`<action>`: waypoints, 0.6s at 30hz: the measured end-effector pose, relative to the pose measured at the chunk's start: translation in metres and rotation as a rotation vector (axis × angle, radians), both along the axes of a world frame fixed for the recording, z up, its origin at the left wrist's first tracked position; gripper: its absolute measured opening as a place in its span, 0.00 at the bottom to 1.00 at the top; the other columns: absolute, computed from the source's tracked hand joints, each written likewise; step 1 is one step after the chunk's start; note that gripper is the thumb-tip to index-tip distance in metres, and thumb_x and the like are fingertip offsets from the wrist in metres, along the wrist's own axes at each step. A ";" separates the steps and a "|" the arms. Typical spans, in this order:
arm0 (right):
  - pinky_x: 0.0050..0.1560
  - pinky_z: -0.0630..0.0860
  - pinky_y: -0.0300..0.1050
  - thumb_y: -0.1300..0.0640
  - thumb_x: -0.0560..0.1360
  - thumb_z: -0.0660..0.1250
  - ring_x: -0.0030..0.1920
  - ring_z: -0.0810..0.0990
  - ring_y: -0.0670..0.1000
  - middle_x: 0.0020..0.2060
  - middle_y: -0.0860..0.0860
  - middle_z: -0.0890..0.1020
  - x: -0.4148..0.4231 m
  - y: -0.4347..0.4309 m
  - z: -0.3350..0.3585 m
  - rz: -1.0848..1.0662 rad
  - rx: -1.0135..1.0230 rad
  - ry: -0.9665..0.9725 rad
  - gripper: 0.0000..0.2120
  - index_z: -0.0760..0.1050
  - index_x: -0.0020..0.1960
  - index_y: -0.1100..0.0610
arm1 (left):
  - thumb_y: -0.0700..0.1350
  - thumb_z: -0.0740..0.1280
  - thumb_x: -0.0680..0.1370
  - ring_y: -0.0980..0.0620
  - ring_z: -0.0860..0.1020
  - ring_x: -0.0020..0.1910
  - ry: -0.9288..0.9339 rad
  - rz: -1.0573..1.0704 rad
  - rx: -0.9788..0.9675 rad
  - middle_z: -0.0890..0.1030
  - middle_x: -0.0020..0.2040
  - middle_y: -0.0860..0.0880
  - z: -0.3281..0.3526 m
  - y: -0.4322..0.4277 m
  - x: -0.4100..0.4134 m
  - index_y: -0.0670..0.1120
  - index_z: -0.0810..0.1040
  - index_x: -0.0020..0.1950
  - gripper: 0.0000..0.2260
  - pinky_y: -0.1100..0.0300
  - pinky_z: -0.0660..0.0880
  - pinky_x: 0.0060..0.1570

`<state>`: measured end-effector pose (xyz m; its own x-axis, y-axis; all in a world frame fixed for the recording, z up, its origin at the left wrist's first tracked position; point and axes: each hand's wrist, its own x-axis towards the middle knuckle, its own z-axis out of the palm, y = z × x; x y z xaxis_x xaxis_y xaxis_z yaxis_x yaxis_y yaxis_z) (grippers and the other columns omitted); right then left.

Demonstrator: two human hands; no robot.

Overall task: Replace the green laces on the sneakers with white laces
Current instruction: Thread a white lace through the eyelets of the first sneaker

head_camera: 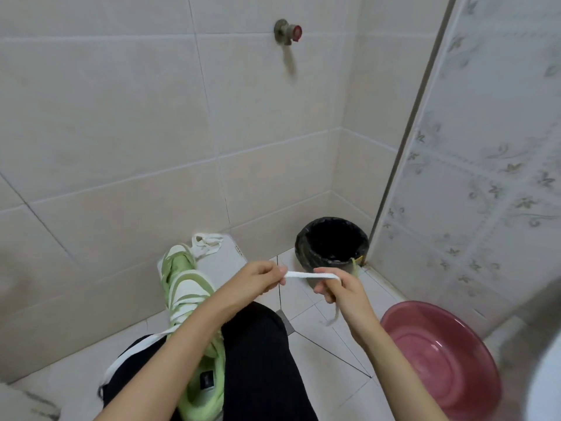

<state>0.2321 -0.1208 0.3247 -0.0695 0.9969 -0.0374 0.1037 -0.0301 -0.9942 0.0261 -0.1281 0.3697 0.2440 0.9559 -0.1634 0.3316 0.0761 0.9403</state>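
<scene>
A light green sneaker [194, 299] lies across my lap, toe pointing away, with white lace crossing its front and a loose white end [136, 347] trailing over my left leg. My left hand [258, 279] and my right hand [338, 287] each pinch a flat white lace [312, 275], stretched taut between them above the floor. Its free end [332, 314] dangles below my right hand. Another bunch of white lace [208, 243] lies on a white stool [227, 262] beyond the sneaker's toe.
A black-lined waste bin [332, 241] stands in the corner, with a green strip, perhaps a green lace [355, 264], hanging at its rim. A pink basin [440, 357] sits on the floor at right. A tap [288, 31] is on the tiled wall. My black trousers [258, 360] fill the foreground.
</scene>
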 end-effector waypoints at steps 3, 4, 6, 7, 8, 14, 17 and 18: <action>0.38 0.70 0.38 0.63 0.78 0.59 0.36 0.71 0.46 0.33 0.46 0.77 0.002 0.006 0.006 0.056 0.085 -0.054 0.14 0.81 0.51 0.50 | 0.48 0.64 0.80 0.59 0.65 0.27 0.002 -0.033 0.005 0.69 0.27 0.58 0.015 0.017 0.012 0.49 0.78 0.37 0.12 0.67 0.62 0.32; 0.42 0.73 0.42 0.61 0.79 0.60 0.37 0.74 0.49 0.34 0.48 0.78 0.003 0.007 0.008 0.070 0.091 -0.080 0.12 0.81 0.50 0.51 | 0.48 0.64 0.80 0.60 0.64 0.27 -0.006 -0.015 0.008 0.69 0.27 0.57 0.020 0.022 0.014 0.48 0.77 0.37 0.12 0.68 0.62 0.31; 0.51 0.75 0.54 0.55 0.80 0.60 0.44 0.78 0.58 0.40 0.55 0.81 0.008 0.012 0.008 0.090 0.070 -0.198 0.10 0.80 0.49 0.53 | 0.49 0.64 0.79 0.58 0.64 0.28 -0.030 0.052 0.015 0.68 0.28 0.55 0.028 0.032 0.018 0.48 0.76 0.36 0.12 0.68 0.62 0.31; 0.53 0.75 0.55 0.53 0.80 0.60 0.46 0.79 0.60 0.42 0.58 0.81 0.011 0.014 0.008 0.097 0.060 -0.291 0.10 0.79 0.48 0.54 | 0.48 0.64 0.79 0.57 0.64 0.28 -0.046 0.100 0.019 0.68 0.29 0.54 0.030 0.037 0.019 0.48 0.76 0.36 0.12 0.66 0.62 0.32; 0.51 0.74 0.53 0.52 0.80 0.60 0.45 0.78 0.60 0.41 0.58 0.81 0.013 0.017 0.008 0.107 0.060 -0.386 0.12 0.79 0.46 0.55 | 0.47 0.64 0.79 0.56 0.64 0.29 -0.063 0.156 0.024 0.68 0.29 0.53 0.032 0.041 0.019 0.47 0.76 0.36 0.12 0.64 0.62 0.33; 0.49 0.68 0.45 0.52 0.82 0.57 0.47 0.67 0.50 0.39 0.49 0.69 0.012 0.027 0.001 0.161 0.079 -0.761 0.18 0.68 0.34 0.56 | 0.45 0.63 0.80 0.56 0.65 0.30 -0.127 0.409 0.093 0.67 0.30 0.53 0.031 0.062 0.001 0.45 0.76 0.39 0.11 0.62 0.63 0.34; 0.40 0.70 0.40 0.50 0.81 0.58 0.40 0.70 0.49 0.36 0.48 0.69 0.005 0.026 -0.006 0.127 -0.067 -0.652 0.19 0.77 0.41 0.60 | 0.45 0.63 0.80 0.56 0.66 0.29 -0.159 0.474 0.088 0.69 0.29 0.54 0.031 0.067 -0.016 0.45 0.76 0.38 0.11 0.64 0.66 0.33; 0.33 0.67 0.37 0.50 0.81 0.59 0.33 0.69 0.47 0.31 0.48 0.68 -0.001 0.024 -0.005 0.111 -0.149 -0.455 0.17 0.79 0.43 0.60 | 0.45 0.63 0.80 0.56 0.68 0.29 -0.140 0.478 0.084 0.72 0.29 0.54 0.031 0.067 -0.022 0.46 0.76 0.38 0.11 0.66 0.67 0.33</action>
